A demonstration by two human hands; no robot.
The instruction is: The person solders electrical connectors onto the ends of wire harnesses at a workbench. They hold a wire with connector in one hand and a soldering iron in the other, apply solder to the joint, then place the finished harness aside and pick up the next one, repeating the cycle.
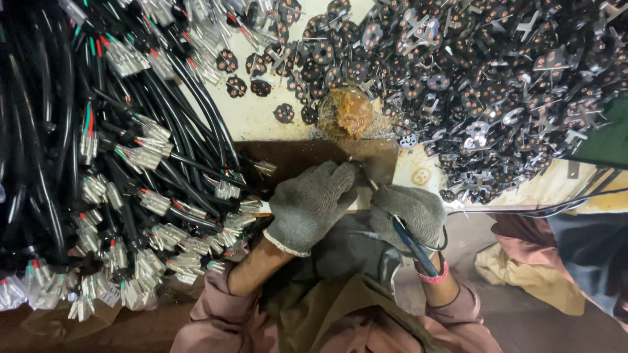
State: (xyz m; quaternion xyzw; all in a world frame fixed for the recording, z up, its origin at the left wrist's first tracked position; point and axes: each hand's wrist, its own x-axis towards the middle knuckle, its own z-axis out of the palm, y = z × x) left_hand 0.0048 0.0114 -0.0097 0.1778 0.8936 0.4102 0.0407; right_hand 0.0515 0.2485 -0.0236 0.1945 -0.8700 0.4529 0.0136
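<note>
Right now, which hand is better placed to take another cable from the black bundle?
The left hand. It lies beside the cable bundle, while the right hand is farther away and holds a blue-handled tool.

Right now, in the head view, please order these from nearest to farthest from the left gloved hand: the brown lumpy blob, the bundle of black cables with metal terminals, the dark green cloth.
1. Bundle of black cables with metal terminals, just beside the left gloved hand, to the picture's left.
2. Brown lumpy blob, above the hand.
3. Dark green cloth, at the far right edge.
</note>
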